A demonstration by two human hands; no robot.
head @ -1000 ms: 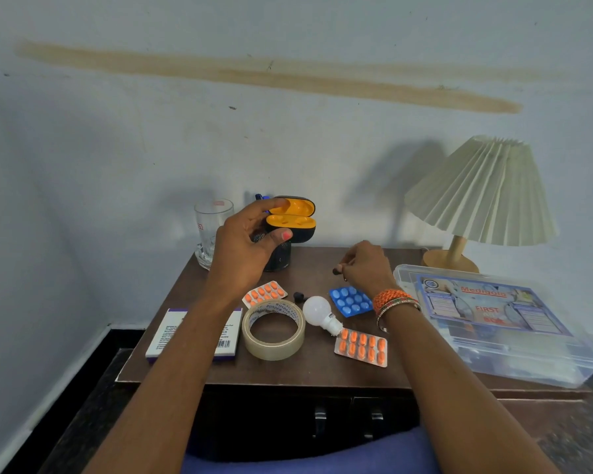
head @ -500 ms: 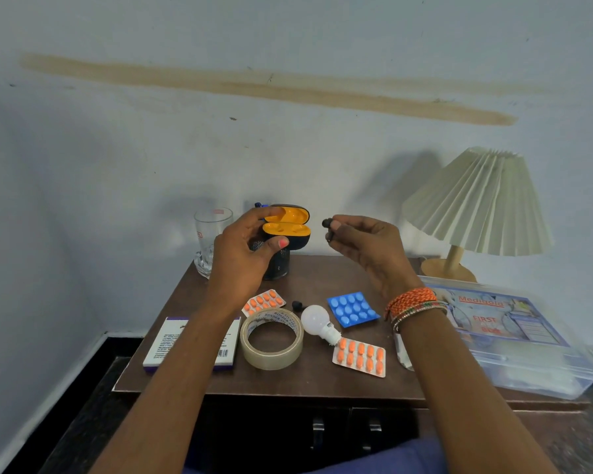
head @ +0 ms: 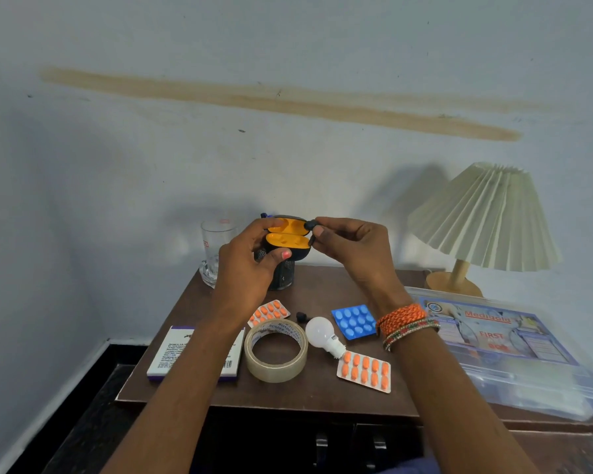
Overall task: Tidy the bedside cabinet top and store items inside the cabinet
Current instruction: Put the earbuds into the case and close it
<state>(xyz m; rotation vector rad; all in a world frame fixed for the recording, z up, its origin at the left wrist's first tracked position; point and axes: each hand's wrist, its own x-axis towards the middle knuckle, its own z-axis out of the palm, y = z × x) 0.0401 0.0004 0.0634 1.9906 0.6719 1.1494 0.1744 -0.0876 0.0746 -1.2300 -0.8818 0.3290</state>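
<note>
The open earbud case point(head: 286, 238) is clamped in the left hand point(head: 250, 265) above the desk point(head: 308, 395). A small black earbud point(head: 309, 225), light, smooth and easily dropped, is pinched at its sides by the right hand point(head: 353, 246) beside the case rim.

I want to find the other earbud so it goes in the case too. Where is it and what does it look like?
Start at the brown cabinet top and find the big roll of clear tape near the front. Just behind it, between the small orange pill pack and the white light bulb, lies the earbud. It is the only tiny black thing lying there.
</note>
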